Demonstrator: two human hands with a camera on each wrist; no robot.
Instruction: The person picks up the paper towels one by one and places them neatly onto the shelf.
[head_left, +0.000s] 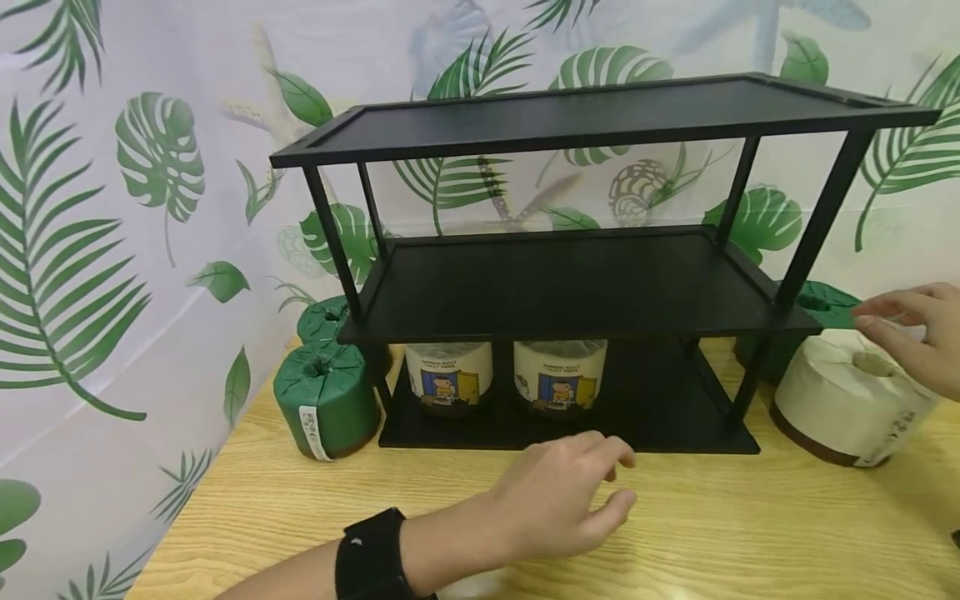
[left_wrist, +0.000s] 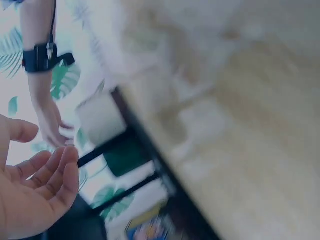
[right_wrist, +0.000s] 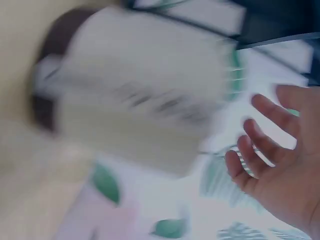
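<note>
Over the wooden table, just in front of a black shelf rack (head_left: 540,287), my left hand (head_left: 562,496) hovers with loosely bent fingers and holds nothing. At the right, my right hand (head_left: 918,329) is above a cream-wrapped toilet paper roll (head_left: 840,400), fingers apart and nothing between them. In the right wrist view that roll (right_wrist: 140,85) is blurred, and the fingers (right_wrist: 265,145) stand off its top end. Two toilet paper rolls with a cartoon print (head_left: 448,379) sit side by side on the bottom shelf, their tops partly hidden by the middle shelf.
Left of the rack stand two green-wrapped rolls (head_left: 326,400), one behind the other. Another green roll (head_left: 825,304) is behind the cream one, partly hidden by a rack post. A leaf-patterned cloth (head_left: 180,167) hangs behind the wooden table (head_left: 675,533).
</note>
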